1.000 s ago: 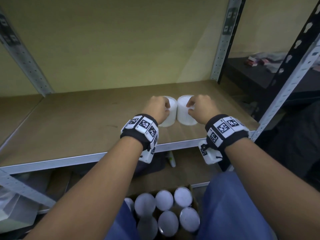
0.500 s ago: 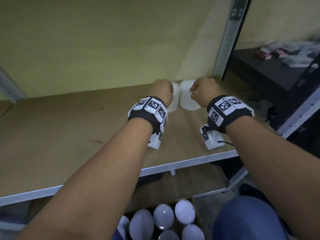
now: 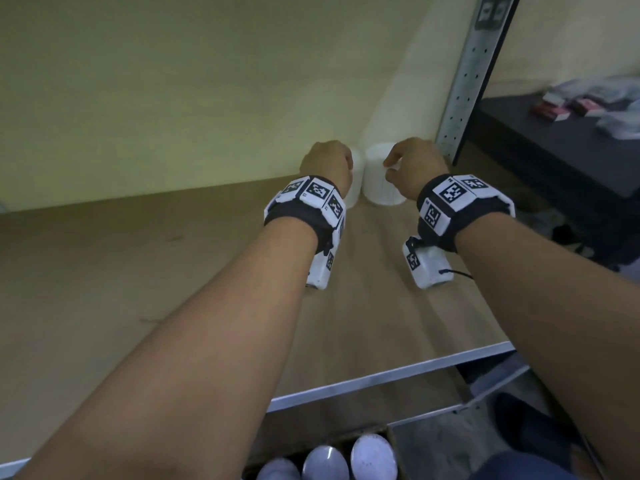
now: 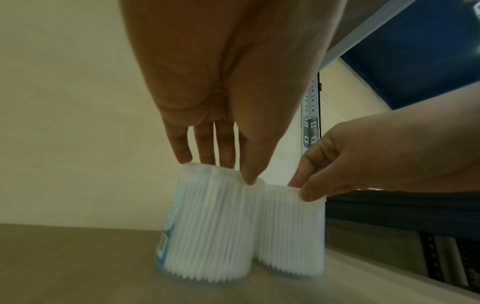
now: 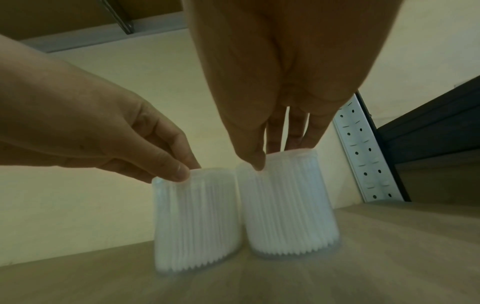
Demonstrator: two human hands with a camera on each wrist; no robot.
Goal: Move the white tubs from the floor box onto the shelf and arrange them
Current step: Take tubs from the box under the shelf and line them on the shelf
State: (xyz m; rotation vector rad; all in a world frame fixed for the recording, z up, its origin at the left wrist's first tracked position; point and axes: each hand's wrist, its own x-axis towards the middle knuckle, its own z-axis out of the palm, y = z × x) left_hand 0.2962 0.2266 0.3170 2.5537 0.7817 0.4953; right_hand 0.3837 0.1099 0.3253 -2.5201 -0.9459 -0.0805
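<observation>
Two white ribbed tubs stand side by side on the wooden shelf [image 3: 173, 289], close to the back wall at its right end. My left hand [image 3: 325, 164] grips the left tub [image 4: 207, 226] by its top rim, thumb in front and fingers behind. My right hand [image 3: 412, 164] pinches the top rim of the right tub [image 5: 288, 205] the same way. The tubs touch each other, or nearly so, as the left tub [image 5: 194, 224] and right tub [image 4: 291, 232] show from each wrist. The floor box [image 3: 329, 459] below holds more white tubs.
A grey perforated shelf post [image 3: 464, 81] rises just right of the tubs. Beyond it a dark table [image 3: 554, 150] carries small packets. The shelf's metal front edge [image 3: 381, 379] runs across below my forearms. The yellow back wall [image 3: 173, 81] stands right behind the tubs.
Both hands have slid the two tubs from mid-shelf back toward the rear wall and the right post, still holding them by the rims.
</observation>
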